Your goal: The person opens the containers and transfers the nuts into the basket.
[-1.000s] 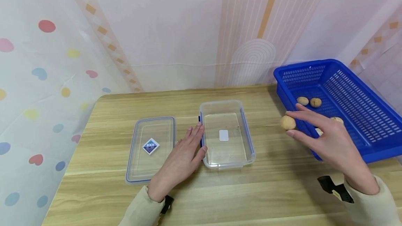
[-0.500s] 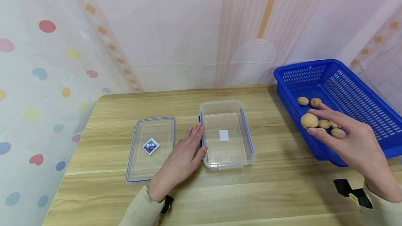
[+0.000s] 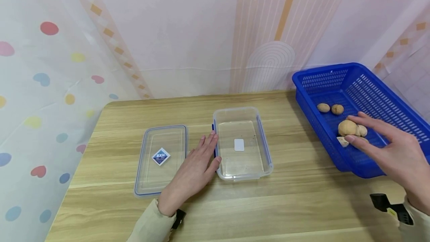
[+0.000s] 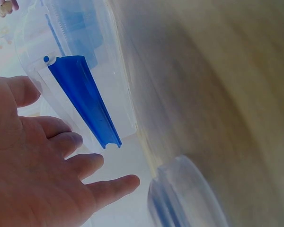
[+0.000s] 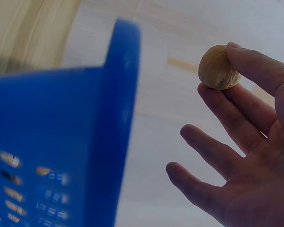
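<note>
My right hand (image 3: 393,146) pinches a walnut (image 3: 347,128) between thumb and fingertips over the blue basket (image 3: 309,122). In the right wrist view the walnut (image 5: 218,67) sits clear at the fingertips, and the two outer fingers are spread. Several more walnuts (image 3: 337,109) lie in the basket, some partly hidden behind the held one. My left hand (image 3: 193,171) rests with straight fingers at the left side of a clear plastic container (image 3: 243,174). The left wrist view shows its fingers beside the container's blue side clip (image 4: 83,99).
A clear lid (image 3: 161,182) with a blue seal and a BXH label lies on the wooden table (image 3: 235,212), left of the container. A patterned cloth (image 3: 188,40) hangs behind the table.
My right hand has moved right with the walnut, from beside the basket's left rim to over the basket. My left hand has stayed at the container.
</note>
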Demonstrator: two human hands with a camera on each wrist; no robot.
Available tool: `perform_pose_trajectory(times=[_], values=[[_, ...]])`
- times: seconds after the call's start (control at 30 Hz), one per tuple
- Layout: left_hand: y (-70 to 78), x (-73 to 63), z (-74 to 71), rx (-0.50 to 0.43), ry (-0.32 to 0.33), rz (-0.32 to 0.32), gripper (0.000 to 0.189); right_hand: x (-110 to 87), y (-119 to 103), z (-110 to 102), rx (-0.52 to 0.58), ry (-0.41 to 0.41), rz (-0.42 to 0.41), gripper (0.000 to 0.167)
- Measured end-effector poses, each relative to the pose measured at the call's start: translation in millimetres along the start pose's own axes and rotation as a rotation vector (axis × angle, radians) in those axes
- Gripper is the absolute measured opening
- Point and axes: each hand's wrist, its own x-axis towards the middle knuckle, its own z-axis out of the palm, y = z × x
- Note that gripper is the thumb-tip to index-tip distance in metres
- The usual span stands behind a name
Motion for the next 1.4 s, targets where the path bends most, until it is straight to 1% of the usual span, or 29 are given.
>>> perform_pose_trajectory(times=[0.17, 0.33, 0.5, 0.63, 0.83, 1.0, 1.2, 1.4], values=[[0.5, -0.7, -0.9, -0.002, -0.006, -0.004, 0.064, 2.8, 7, -1, -0.045, -0.051, 0.050, 0.051], [0.4, -0.7, -0.3, -0.001, -0.002, -0.004, 0.064, 5.9, 17, -1, -0.044, -0.084, 0.087, 0.055], [-0.1, -0.6, 0.4, 0.003, -0.001, -0.003, 0.064, 11.3, 28, 1, -0.021, -0.109, 0.092, 0.056], [-0.2, -0.2, 0.8, 0.002, 0.003, 0.002, 0.064, 16.9, 35, 3, -0.034, -0.133, 0.088, 0.055], [-0.6, -0.3, 0.5, 0.001, -0.001, 0.003, 0.064, 24.2, 40, 4, -0.121, -0.156, 0.060, 0.056], [-1.1, 0.0, 0.9, 0.000, 0.000, 0.005, 0.064, 32.5, 42, 4, -0.137, -0.187, 0.021, 0.056], [-1.6, 0.1, 1.0, -0.005, 0.005, 0.009, 0.064, 39.4, 46, 7, -0.172, -0.205, -0.059, 0.055], [-2.5, 0.2, 1.3, -0.006, 0.010, 0.013, 0.064, 46.5, 53, 8, -0.193, -0.257, -0.094, 0.052]])
